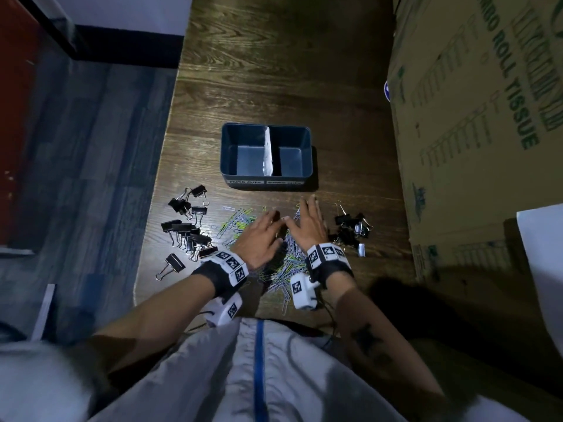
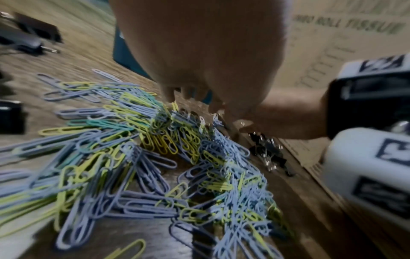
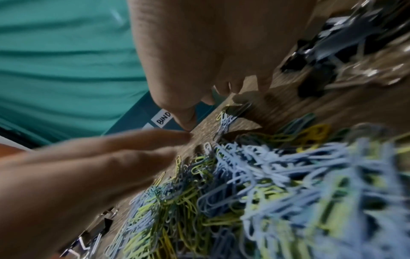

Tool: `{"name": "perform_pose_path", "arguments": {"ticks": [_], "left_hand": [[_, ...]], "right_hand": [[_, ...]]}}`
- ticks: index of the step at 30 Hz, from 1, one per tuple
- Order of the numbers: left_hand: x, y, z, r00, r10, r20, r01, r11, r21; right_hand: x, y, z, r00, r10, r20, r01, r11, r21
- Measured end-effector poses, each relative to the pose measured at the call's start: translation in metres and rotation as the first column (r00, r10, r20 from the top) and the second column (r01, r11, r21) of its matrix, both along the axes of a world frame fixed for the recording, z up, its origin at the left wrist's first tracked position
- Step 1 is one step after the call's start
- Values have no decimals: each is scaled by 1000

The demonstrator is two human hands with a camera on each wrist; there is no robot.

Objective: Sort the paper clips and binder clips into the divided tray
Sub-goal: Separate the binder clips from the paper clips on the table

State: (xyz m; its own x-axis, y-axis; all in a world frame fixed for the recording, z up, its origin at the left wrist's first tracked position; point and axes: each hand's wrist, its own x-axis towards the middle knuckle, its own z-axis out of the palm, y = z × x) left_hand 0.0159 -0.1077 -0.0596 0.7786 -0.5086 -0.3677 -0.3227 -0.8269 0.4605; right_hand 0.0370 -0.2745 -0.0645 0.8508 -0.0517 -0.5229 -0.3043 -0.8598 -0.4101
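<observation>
At the left of the head view, a scatter of black binder clips (image 1: 189, 226) lies on the dark wooden worktop (image 1: 274, 71). Just right of them, the person's left hand (image 1: 259, 236) lies palm down, fingers straight and spread, over a heap of blue, yellow and green paper clips (image 1: 283, 269) at the frame's centre. The right hand (image 1: 309, 223) lies just beside it, fingers likewise extended and flat over the same heap; the fingertips of the two hands nearly meet, and neither pinches a clip. Above the hands, at mid-frame, the dark blue divided tray (image 1: 227, 153) stands with a white divider (image 1: 268, 153) between its two compartments, both bare. A second, smaller cluster of binder clips (image 1: 350, 229) sits right of the right hand. A printed cardboard box (image 1: 472, 117) fills the right edge.
</observation>
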Motion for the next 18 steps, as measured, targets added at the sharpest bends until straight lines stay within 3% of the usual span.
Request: {"name": "perform_pose_path", "arguments": {"ticks": [2,4,7,10,15,18], "left_hand": [[4,12,7,984,179,19,-179,983,38],[9,21,11,945,328,-11,-321,931,174],[6,22,5,904,413,-106,-364,876,316],[-6,15,1,893,408,-191,-349,895,280],[-27,15,8,928,249,-278,-238,968,75],[-30,24,9,939,284,-194,-277,959,64]], "right_hand": [[6,8,-3,996,69,-53,-70,998,-9],[3,17,-4,984,166,-68,-168,986,-23],[-11,27,-4,949,309,-62,-312,949,-45],[-29,32,-2,925,378,-45,-380,924,-44],[-57,18,-5,961,269,56,-273,957,94],[-67,10,-8,982,107,153,-128,983,129]]}}
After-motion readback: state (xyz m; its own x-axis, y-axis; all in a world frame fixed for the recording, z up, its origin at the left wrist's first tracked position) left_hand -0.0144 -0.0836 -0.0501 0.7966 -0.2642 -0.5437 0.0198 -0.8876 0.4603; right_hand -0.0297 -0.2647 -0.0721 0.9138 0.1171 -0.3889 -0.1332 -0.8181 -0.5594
